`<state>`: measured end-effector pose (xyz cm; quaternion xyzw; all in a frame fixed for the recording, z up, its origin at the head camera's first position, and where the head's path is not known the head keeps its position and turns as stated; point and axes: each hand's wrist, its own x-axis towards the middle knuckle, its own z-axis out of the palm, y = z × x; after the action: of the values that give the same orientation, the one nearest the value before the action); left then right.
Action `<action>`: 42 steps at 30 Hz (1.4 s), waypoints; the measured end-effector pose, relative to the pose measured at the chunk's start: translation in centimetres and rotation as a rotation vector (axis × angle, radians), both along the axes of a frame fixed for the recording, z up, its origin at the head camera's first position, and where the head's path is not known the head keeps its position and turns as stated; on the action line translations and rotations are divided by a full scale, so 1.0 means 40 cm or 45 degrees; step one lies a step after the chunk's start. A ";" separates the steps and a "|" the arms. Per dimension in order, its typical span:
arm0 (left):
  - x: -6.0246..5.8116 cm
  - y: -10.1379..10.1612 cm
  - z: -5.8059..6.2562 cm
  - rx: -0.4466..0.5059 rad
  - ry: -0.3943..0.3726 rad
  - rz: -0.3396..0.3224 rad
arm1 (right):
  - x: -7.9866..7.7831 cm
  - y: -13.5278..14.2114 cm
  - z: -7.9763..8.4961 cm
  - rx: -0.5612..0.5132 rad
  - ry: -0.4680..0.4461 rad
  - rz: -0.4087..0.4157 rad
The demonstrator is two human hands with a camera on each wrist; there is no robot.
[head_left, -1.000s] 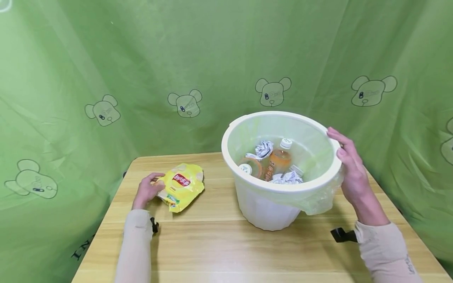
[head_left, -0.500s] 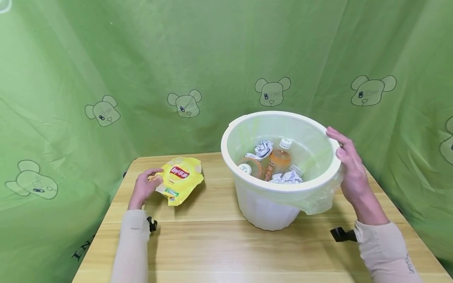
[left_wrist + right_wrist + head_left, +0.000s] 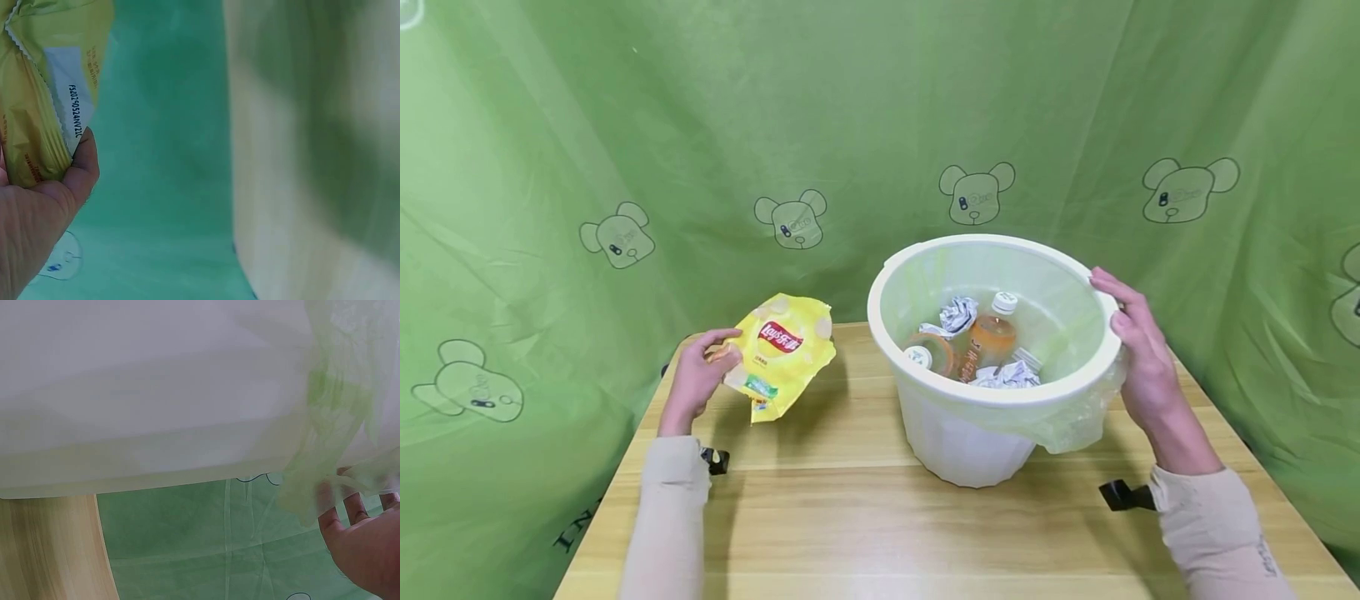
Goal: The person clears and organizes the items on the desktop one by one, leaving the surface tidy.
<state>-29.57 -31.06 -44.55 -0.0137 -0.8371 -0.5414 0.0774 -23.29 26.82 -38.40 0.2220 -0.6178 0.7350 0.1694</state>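
A yellow Lay's chip bag (image 3: pixel 784 350), crumpled, hangs tilted over the left side of the table. My left hand (image 3: pixel 698 377) pinches its left edge between thumb and fingers. In the left wrist view, the thumb presses near a printed white label on the chip bag (image 3: pixel 37 100). A white trash bin (image 3: pixel 973 446) with a pale green liner (image 3: pixel 1067 425) folded over its rim stands right of centre. My right hand (image 3: pixel 1142 367) holds the bin's right rim. From the right wrist view, fingers of that hand (image 3: pixel 362 540) curl against the loose liner, partly veiled by it.
Inside the bin lie bottles with orange contents (image 3: pixel 994 333) and white caps, along with crumpled paper balls (image 3: pixel 958 315). The wooden table (image 3: pixel 850 533) ends at a green curtain (image 3: pixel 865 125) printed with bear heads. Black straps sit at both wrists.
My left hand has lifted the chip bag up off the table and drawn slightly left, tilting the bag more upright. The right hand and bin have stayed practically still.
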 end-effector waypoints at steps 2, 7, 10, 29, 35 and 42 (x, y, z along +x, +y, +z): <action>0.004 0.007 0.020 -0.005 0.021 -0.004 | -0.001 0.000 0.000 0.000 0.004 0.004; 0.014 0.025 0.068 0.011 0.039 -0.018 | -0.002 0.001 -0.001 0.005 0.010 0.009; 0.017 0.033 0.093 0.033 0.059 -0.033 | -0.002 0.001 -0.001 0.005 0.006 0.006; 0.038 0.085 0.263 0.260 0.239 -0.176 | -0.003 0.002 -0.005 -0.004 -0.004 0.001; 0.047 0.118 0.319 0.223 0.293 -0.201 | -0.003 0.001 -0.004 -0.006 -0.017 -0.003; 0.050 0.174 0.373 0.251 0.313 -0.259 | -0.003 0.000 -0.004 -0.007 -0.014 0.000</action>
<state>-27.55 -24.08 -29.63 -0.1567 -0.7584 -0.6202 0.1247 -23.40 26.82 -38.56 0.2175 -0.6167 0.7380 0.1665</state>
